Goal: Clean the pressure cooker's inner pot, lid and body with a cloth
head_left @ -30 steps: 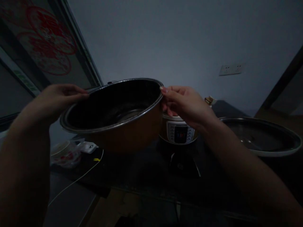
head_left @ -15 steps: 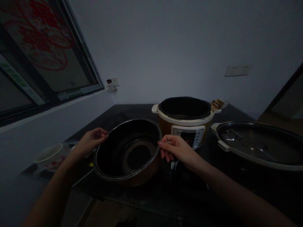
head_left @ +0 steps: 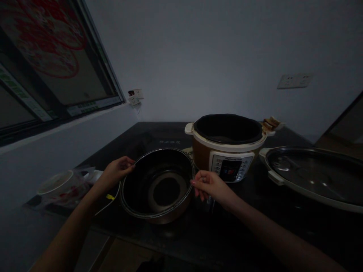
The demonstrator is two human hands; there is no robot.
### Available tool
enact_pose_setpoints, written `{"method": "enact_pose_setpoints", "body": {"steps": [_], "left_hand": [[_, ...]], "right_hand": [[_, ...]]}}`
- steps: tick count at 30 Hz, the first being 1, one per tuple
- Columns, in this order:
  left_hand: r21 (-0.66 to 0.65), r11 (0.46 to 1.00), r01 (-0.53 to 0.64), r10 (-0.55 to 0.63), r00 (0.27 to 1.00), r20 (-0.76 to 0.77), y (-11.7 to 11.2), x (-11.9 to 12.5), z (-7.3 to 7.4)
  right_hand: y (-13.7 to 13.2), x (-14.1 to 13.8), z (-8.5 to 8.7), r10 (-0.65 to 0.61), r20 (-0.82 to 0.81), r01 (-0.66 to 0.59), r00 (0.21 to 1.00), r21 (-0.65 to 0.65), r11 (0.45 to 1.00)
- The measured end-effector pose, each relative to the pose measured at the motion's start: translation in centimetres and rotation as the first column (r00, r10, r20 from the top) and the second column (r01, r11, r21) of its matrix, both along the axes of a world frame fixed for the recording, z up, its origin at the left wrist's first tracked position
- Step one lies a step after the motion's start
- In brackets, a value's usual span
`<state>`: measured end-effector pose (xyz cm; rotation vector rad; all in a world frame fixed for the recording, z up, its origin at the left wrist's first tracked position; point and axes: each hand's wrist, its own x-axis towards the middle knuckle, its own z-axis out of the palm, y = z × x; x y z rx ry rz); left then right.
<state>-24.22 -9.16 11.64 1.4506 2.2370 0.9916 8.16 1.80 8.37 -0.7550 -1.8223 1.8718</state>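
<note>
Round, black-lined metal pot (head_left: 157, 186) tilts toward the viewer near the front of the glossy black table (head_left: 127, 139), left of the brown-and-white cooker (head_left: 201, 145); its base is hidden. Left hand (head_left: 117, 170) and right hand (head_left: 210, 185) each pinch its rim in a narrow grip, on opposite sides.

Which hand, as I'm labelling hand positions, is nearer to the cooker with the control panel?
Right. The right hand pinches the right rim of the pot, in front of the cooker; the left hand holds the pot's left rim, farther off to the cooker's left.
</note>
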Motion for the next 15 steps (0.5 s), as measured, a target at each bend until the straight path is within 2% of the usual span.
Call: {"method": "enact_pose_setpoints", "body": {"steps": [15], "left_hand": [[0.015, 1.0, 0.003, -0.005, 0.995, 0.097, 0.91, -0.35, -0.6]], "right_hand": [[0.22, 0.2, -0.63, -0.004, -0.013, 0.004, 1.0, -0.02, 1.0]]}}
